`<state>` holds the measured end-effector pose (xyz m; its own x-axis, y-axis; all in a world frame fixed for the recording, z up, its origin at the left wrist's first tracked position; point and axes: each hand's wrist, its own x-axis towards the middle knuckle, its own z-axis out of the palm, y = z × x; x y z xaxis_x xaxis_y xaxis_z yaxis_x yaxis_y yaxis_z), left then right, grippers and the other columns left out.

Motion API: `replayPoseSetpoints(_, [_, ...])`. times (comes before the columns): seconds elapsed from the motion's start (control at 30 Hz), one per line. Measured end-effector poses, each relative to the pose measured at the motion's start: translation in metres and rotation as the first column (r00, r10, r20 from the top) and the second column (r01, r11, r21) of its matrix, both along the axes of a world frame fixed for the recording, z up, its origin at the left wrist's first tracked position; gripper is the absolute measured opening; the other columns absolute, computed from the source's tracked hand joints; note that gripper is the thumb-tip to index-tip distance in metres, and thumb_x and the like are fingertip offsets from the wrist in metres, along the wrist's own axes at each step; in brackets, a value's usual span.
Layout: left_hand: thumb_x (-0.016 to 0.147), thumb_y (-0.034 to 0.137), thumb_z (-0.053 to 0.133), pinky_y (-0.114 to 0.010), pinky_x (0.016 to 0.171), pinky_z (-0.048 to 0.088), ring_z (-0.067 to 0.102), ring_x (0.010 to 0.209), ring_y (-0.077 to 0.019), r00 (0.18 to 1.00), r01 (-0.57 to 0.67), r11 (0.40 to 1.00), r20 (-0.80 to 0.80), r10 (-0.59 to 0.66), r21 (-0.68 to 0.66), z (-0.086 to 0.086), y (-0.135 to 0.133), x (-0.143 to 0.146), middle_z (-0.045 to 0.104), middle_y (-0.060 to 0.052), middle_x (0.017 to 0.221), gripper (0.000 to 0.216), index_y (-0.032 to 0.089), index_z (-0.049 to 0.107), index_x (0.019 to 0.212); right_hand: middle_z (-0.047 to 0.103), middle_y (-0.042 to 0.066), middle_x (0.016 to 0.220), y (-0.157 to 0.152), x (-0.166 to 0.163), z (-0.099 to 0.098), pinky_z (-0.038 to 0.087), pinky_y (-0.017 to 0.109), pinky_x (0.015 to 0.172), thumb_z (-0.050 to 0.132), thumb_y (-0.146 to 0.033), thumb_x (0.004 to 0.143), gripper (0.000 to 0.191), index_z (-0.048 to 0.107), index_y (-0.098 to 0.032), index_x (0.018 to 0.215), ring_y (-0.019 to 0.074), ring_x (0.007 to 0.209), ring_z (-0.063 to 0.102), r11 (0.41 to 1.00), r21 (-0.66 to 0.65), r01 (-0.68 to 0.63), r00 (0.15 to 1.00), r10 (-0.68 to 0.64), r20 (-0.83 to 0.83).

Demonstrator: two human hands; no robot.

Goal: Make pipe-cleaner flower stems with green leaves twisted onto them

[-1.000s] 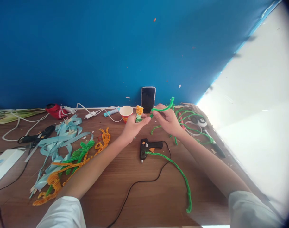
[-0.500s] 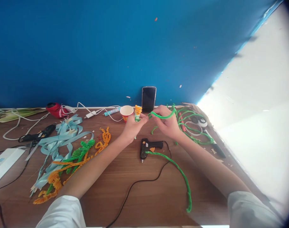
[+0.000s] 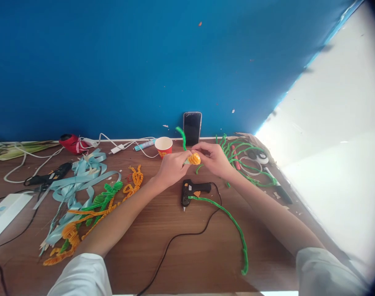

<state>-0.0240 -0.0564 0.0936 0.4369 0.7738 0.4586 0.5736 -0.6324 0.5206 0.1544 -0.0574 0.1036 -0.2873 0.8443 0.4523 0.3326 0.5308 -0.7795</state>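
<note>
My left hand (image 3: pixel 174 167) is closed around a small pipe-cleaner flower whose coiled orange head (image 3: pixel 194 158) points toward me. A green pipe cleaner (image 3: pixel 182 137) sticks up behind the left fingers, its lower part hidden by them. My right hand (image 3: pixel 215 159) is pinched at the right side of the orange head; its fingertips hide what they grip. Below both hands a black glue gun (image 3: pixel 187 193) lies on the table, nozzle toward me. Another green pipe cleaner (image 3: pixel 235 224) curves from the gun toward the front.
A paper cup (image 3: pixel 164 153) and an upright phone (image 3: pixel 192 128) stand at the back. Green pipe cleaners (image 3: pixel 247 148) lie right. Blue ribbon (image 3: pixel 82 181), orange pipe cleaners (image 3: pixel 70 234), a second glue gun (image 3: pixel 50 176) and a power strip (image 3: pixel 8 213) occupy the left.
The orange head has turned from upright to facing me and moved right. The green strand, stretched over my right hand before, now stands up behind my left hand.
</note>
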Motion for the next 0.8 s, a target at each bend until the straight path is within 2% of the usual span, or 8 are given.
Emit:
replayPoseSetpoints(0.1, [0.082, 0.018, 0.049, -0.027, 0.060, 0.031, 0.055, 0.065, -0.0162, 0.993, 0.022, 0.988, -0.117, -0.004, 0.155, -0.007, 0.002, -0.003, 0.064, -0.004, 0.071, 0.017, 0.020, 0.065, 0.087, 0.066, 0.002, 0.077, 0.000, 0.004, 0.006, 0.040, 0.027, 0.063, 0.048, -0.031, 0.090, 0.023, 0.068, -0.020, 0.084, 0.0151, 0.068, 0.054, 0.996, 0.076, -0.053, 0.992, 0.043, 0.122])
replayPoseSetpoints(0.2, [0.083, 0.016, 0.047, -0.027, 0.065, 0.035, 0.056, 0.070, -0.0166, 0.987, 0.067, 0.969, -0.158, -0.029, 0.237, -0.011, 0.004, -0.003, 0.065, -0.005, 0.075, 0.017, 0.019, 0.064, 0.086, 0.064, 0.001, 0.073, -0.002, 0.007, 0.011, 0.036, 0.026, 0.060, 0.047, -0.027, 0.090, 0.021, 0.067, -0.021, 0.088, 0.0125, 0.061, 0.049, 0.990, 0.110, -0.084, 0.975, 0.059, 0.213])
replayPoseSetpoints(0.3, [0.082, 0.012, 0.046, -0.029, 0.075, 0.040, 0.056, 0.085, -0.0185, 0.993, 0.071, 0.942, -0.114, -0.035, 0.328, -0.007, 0.004, -0.002, 0.064, -0.007, 0.087, 0.020, 0.018, 0.064, 0.086, 0.060, -0.001, 0.068, -0.003, 0.008, 0.011, 0.034, 0.025, 0.057, 0.049, -0.028, 0.090, 0.018, 0.065, -0.021, 0.095, 0.0112, 0.056, 0.045, 0.992, 0.124, -0.028, 0.981, 0.004, 0.194])
replayPoseSetpoints(0.4, [0.084, 0.010, 0.045, -0.035, 0.090, 0.041, 0.051, 0.104, -0.0206, 0.999, 0.040, 0.919, -0.033, -0.030, 0.392, -0.002, 0.004, -0.001, 0.062, -0.008, 0.106, 0.021, 0.018, 0.065, 0.084, 0.060, -0.001, 0.068, -0.002, 0.008, 0.009, 0.033, 0.024, 0.056, 0.050, -0.030, 0.090, 0.019, 0.066, -0.020, 0.089, 0.0113, 0.057, 0.045, 0.995, 0.100, -0.011, 0.988, -0.004, 0.152])
replayPoseSetpoints(0.47, [0.086, 0.012, 0.044, -0.035, 0.093, 0.041, 0.051, 0.107, -0.0198, 0.999, 0.040, 0.925, 0.008, -0.047, 0.379, -0.001, 0.002, 0.000, 0.061, -0.008, 0.111, 0.022, 0.018, 0.065, 0.084, 0.061, 0.000, 0.069, -0.001, 0.008, 0.009, 0.033, 0.025, 0.056, 0.050, -0.032, 0.091, 0.022, 0.067, -0.020, 0.085, 0.0115, 0.058, 0.046, 0.997, 0.077, -0.030, 0.989, 0.018, 0.144])
replayPoseSetpoints(0.53, [0.089, 0.015, 0.043, -0.033, 0.091, 0.043, 0.056, 0.102, -0.0183, 0.998, 0.022, 0.941, 0.055, -0.043, 0.337, -0.002, 0.000, 0.000, 0.064, -0.008, 0.107, 0.022, 0.019, 0.065, 0.087, 0.061, 0.000, 0.068, -0.001, 0.008, 0.010, 0.034, 0.025, 0.056, 0.051, -0.034, 0.091, 0.024, 0.068, -0.019, 0.083, 0.0120, 0.059, 0.046, 0.996, 0.074, -0.041, 0.988, 0.030, 0.154])
replayPoseSetpoints(0.67, [0.092, 0.022, 0.042, -0.029, 0.086, 0.046, 0.063, 0.095, -0.0170, 0.992, -0.033, 0.975, 0.126, 0.006, 0.218, -0.011, -0.005, 0.000, 0.069, -0.007, 0.100, 0.020, 0.018, 0.062, 0.094, 0.064, 0.001, 0.073, -0.003, 0.008, 0.015, 0.036, 0.025, 0.059, 0.049, -0.036, 0.092, 0.026, 0.068, -0.019, 0.084, 0.0129, 0.062, 0.050, 0.989, 0.136, -0.050, 0.983, 0.025, 0.180])
replayPoseSetpoints(0.8, [0.090, 0.026, 0.047, -0.027, 0.073, 0.049, 0.068, 0.077, -0.0166, 0.983, -0.066, 0.997, 0.172, 0.057, 0.047, -0.017, -0.007, 0.003, 0.070, -0.003, 0.079, 0.014, 0.018, 0.058, 0.093, 0.065, 0.003, 0.076, -0.005, 0.011, 0.021, 0.038, 0.024, 0.063, 0.046, -0.030, 0.094, 0.025, 0.066, -0.017, 0.085, 0.0129, 0.065, 0.054, 0.967, 0.225, -0.121, 0.958, 0.055, 0.282])
